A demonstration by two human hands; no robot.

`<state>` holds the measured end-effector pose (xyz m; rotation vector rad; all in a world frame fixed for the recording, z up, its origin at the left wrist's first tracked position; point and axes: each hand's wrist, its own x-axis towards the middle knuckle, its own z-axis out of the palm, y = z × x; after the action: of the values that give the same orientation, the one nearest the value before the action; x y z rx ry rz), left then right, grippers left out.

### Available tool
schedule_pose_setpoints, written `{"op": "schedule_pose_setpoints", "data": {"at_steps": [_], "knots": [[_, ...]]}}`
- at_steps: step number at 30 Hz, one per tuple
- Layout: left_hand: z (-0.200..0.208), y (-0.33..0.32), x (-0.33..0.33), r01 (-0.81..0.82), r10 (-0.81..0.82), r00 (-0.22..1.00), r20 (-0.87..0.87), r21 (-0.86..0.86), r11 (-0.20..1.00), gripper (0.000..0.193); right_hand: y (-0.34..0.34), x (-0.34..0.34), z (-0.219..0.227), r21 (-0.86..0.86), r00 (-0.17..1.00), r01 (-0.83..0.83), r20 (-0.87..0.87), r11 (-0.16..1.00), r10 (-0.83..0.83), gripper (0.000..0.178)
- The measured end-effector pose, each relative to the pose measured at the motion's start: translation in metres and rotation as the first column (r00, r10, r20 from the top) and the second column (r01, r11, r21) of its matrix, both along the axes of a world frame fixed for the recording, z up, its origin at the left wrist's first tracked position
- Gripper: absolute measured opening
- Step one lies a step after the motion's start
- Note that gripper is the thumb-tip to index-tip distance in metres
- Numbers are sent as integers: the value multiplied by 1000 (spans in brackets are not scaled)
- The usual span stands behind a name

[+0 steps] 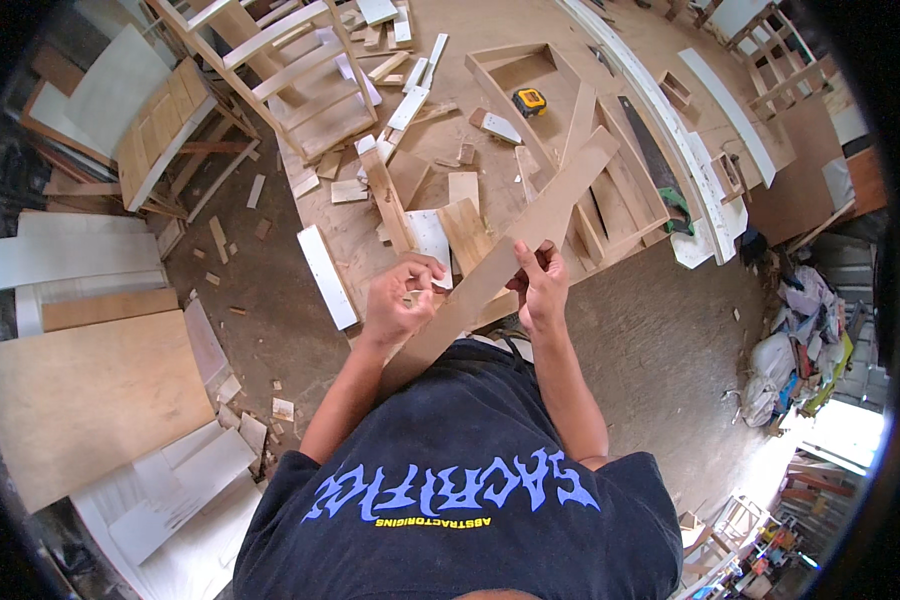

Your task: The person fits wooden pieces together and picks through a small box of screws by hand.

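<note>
A long flat wooden board slants from my torso up to the right, its far end over a shallow wooden frame on the worktable. My left hand is beside the board's left edge, fingers curled and thumb pressed to the fingertips. Whatever is in that pinch is too small to make out. Over the board's right edge, my right hand is closed, its thumb against bent fingers. Whether it grips the board or a small thing cannot be told. Beyond the hands lies a light wooden block.
A yellow-black tape measure rests in the frame, and a green-handled handsaw lies to its right. Offcuts cover the worktable. A ladder-like wooden frame stands far left. Sheet panels are stacked at left; bags at right.
</note>
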<state>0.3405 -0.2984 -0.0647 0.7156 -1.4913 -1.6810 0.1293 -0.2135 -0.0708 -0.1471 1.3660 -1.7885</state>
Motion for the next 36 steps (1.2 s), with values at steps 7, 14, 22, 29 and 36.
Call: {"op": "schedule_pose_setpoints", "data": {"at_steps": [7,14,22,29,36], "knots": [[2,-16,28,45,-49,867,495,20,999,6,11,13,-6,65,999,26,-41,998,-23,20],[-9,-7,50,9,26,870,492,-69,998,19,16,36,-6,82,998,27,-65,996,-22,25],[-5,-18,71,-6,-37,889,456,91,996,18,19,65,-10,96,993,67,-108,993,-56,27],[-12,-28,83,90,-42,909,415,-97,991,28,28,86,-22,83,985,151,-97,985,-143,28],[-27,-23,90,230,-214,894,393,6,973,31,29,93,-18,76,983,171,-73,982,-166,25]]}}
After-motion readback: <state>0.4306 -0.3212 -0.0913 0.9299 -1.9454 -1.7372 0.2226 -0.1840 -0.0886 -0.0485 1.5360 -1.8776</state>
